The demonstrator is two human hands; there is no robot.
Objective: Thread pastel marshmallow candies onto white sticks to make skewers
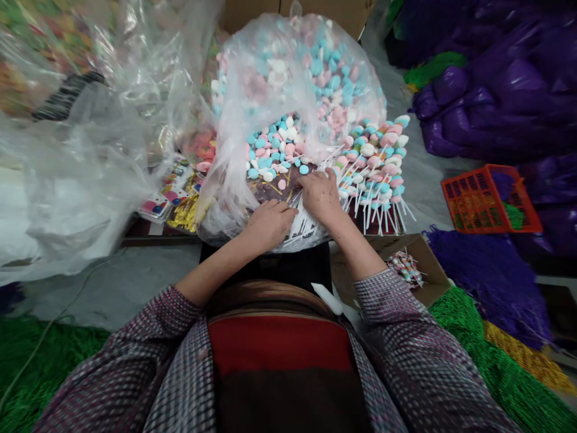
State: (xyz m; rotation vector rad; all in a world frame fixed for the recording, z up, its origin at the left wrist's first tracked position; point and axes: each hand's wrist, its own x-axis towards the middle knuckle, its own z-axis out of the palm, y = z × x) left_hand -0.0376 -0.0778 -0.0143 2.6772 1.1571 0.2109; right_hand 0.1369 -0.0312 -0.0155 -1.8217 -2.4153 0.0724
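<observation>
I ct. 2 sets of fingers, mine: L fingers (285,208) & R fingers (307,180). Loose white sticks (303,225): dozens approx., overlapping, can't get exact no. Candy-topped sticks (376,162): also dozens, est. Loose pink/blue/white candies (269,144): hundreds, prob. 1 lg. clear bag (237,108) round those. 1 orange crate (478,201), 1 open cardbd. box (433,261) low R, 1 white pointed obj. (328,299) nr. my waist. Fringe heaps, floor: 2 green (496,361), L + R, 1 purple (491,282), 1 gold (529,361). 1 bunch gold strips (186,213).

Grey floor (153,270); dark table (180,240); orange crate (487,207), purple bags (487,99) at right.
</observation>
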